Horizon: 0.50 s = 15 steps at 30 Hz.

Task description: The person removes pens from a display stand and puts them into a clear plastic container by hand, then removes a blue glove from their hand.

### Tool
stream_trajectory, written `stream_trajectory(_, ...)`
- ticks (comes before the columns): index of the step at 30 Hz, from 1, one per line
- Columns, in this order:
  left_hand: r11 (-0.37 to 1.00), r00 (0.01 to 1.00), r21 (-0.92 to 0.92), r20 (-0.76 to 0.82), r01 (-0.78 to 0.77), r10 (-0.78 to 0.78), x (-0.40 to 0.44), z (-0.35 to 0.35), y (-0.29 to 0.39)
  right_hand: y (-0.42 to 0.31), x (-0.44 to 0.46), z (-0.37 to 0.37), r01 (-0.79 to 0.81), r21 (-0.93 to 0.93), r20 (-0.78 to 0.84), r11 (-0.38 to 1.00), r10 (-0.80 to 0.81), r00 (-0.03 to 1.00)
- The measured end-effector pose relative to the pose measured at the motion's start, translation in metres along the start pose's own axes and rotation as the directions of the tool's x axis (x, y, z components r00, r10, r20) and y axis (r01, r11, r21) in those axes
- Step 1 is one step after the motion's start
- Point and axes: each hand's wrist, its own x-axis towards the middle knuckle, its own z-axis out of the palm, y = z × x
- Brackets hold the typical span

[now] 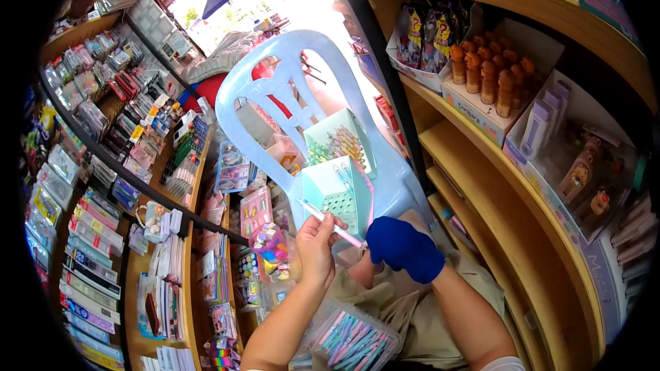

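My left hand (317, 247) is bare and pinches a slim pen (349, 236) between thumb and fingers. Its pale blue and white end points up to the left, its pink end down to the right. My right hand (405, 249), in a dark blue knitted glove, is curled closed beside that pink end; what its fingers hold, if anything, is hidden. Just beyond the pen, a mint green display box (335, 180) with a holed insert holds a few pens. In my lap lies a clear plastic box (393, 341) with many pastel pens.
A light blue plastic chair (237, 106) stands in front of me, bearing a second pen-filled box (357, 124). Wooden shelves (474, 158) rise close on my right. Crowded stationery racks (148, 233) line the left. A tub of colourful small items (270, 244) is near my left forearm.
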Motion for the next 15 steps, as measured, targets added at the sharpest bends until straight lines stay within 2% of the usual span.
stream_trajectory(1,1.0,1.0,0.005,0.003,0.002,-0.002,0.0,0.001,0.0,0.01,0.0,0.008,0.023,0.026,-0.044,0.999,-0.022,0.999)
stream_trajectory(4,1.0,1.0,0.021,0.011,0.005,-0.005,-0.001,0.003,0.0,0.026,-0.003,0.027,-0.051,0.294,-0.091,0.955,0.081,0.993)
stream_trajectory(6,1.0,1.0,0.031,0.019,0.005,-0.005,-0.001,0.005,-0.003,0.031,0.0,0.032,0.037,0.193,-0.132,0.98,-0.012,0.991)
stream_trajectory(7,0.999,1.0,0.046,0.019,-0.001,0.0,-0.001,0.005,-0.006,0.031,0.006,0.033,0.169,-0.035,-0.148,0.985,-0.172,0.974)
stream_trajectory(9,0.997,1.0,0.078,0.018,-0.012,0.011,0.0,0.005,-0.013,0.021,0.013,0.039,0.276,-0.278,-0.115,0.92,-0.317,0.942)
stream_trajectory(11,0.999,0.998,0.037,0.054,0.015,-0.017,-0.001,0.007,-0.018,-0.004,0.014,0.042,0.251,-0.312,-0.092,0.916,-0.293,0.952)
stream_trajectory(12,0.999,0.997,0.018,0.066,0.043,-0.044,-0.001,0.008,-0.018,-0.013,0.013,0.039,0.146,-0.085,-0.091,0.986,-0.154,0.984)
stream_trajectory(13,0.997,0.994,-0.002,0.078,0.072,-0.072,-0.002,0.009,-0.018,-0.023,0.011,0.037,0.025,0.145,-0.058,0.989,-0.017,0.998)
stream_trajectory(14,0.994,0.99,-0.009,0.1,0.105,-0.104,-0.002,0.009,-0.018,-0.031,0.008,0.033,-0.104,0.361,0.006,0.927,0.11,0.994)
stream_trajectory(15,0.99,0.983,-0.017,0.122,0.139,-0.135,-0.002,0.008,-0.017,-0.033,0.007,0.031,-0.131,0.389,0.022,0.912,0.133,0.991)
